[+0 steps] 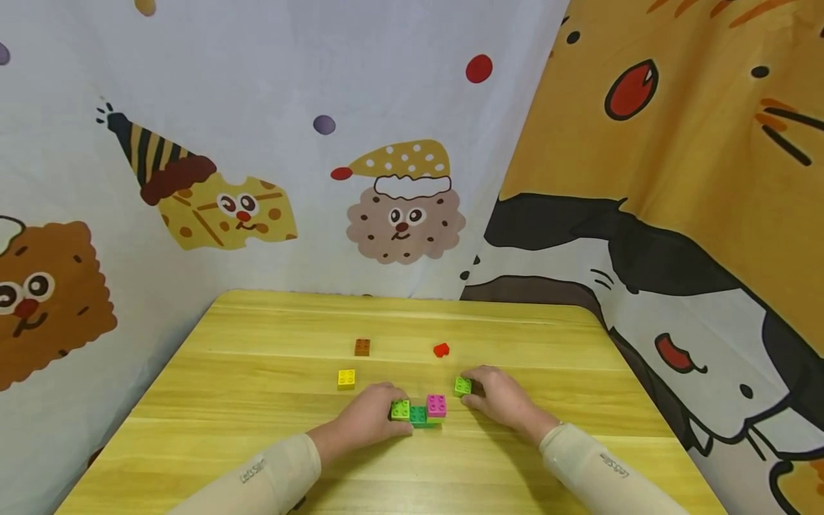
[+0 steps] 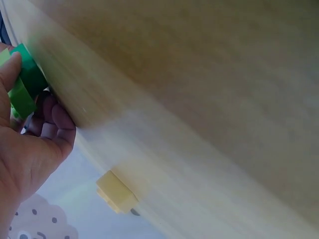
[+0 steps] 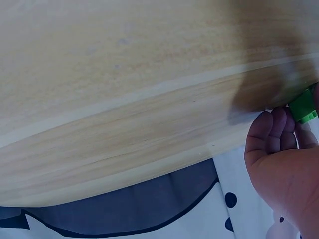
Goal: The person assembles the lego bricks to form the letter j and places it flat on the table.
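In the head view my left hand [image 1: 375, 415] grips the left end of a small brick assembly. That assembly has a dark green brick [image 1: 418, 415] as its base, a light green brick [image 1: 400, 409] on the left and a magenta brick [image 1: 436, 405] on the right. The left wrist view shows the thumb and fingers around the green bricks [image 2: 32, 72]. To the right, my right hand [image 1: 501, 398] pinches a separate light green brick [image 1: 462, 386] between thumb and fingers. In the right wrist view that brick [image 3: 303, 106] is partly hidden by the hand.
A yellow brick [image 1: 346, 379] lies left of the assembly. Farther back on the wooden table [image 1: 277, 372] are a brown brick [image 1: 363, 347] and a small red piece [image 1: 440, 350]. A cartoon-printed cloth [image 1: 270, 93] hangs behind the table.
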Available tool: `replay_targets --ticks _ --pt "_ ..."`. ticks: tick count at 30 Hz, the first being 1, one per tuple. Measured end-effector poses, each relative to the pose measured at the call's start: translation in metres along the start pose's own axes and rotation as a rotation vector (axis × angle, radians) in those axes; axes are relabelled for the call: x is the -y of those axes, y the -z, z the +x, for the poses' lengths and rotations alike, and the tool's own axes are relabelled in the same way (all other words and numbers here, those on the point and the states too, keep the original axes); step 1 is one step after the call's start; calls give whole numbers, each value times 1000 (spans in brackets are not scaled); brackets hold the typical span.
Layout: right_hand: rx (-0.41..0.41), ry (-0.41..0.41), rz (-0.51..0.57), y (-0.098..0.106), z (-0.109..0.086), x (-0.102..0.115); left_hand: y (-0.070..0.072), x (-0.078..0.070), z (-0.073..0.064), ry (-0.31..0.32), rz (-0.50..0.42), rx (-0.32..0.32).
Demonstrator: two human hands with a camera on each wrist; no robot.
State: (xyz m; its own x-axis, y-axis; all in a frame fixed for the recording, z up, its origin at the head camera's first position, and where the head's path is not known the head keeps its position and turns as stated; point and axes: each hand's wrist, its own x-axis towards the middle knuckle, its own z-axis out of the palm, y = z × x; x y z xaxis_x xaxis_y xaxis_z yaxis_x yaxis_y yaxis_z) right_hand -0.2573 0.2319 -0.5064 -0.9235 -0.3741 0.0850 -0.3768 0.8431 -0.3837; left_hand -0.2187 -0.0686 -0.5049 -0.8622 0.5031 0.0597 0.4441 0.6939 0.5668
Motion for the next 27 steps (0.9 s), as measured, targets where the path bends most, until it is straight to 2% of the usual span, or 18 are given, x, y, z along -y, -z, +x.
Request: replay_targets --ticks 9,15,22,27 --pt "4 3 7 -1 2 1 1 2 -1 21 -5 10" --pt "36 -35 140 7 3 10 0 3 0 10 4 9" --pt "63 43 278 29 2 32 -1 6 4 16 -19 16" --pt "106 100 331 30 -2 46 -2 6 3 19 -37 19"
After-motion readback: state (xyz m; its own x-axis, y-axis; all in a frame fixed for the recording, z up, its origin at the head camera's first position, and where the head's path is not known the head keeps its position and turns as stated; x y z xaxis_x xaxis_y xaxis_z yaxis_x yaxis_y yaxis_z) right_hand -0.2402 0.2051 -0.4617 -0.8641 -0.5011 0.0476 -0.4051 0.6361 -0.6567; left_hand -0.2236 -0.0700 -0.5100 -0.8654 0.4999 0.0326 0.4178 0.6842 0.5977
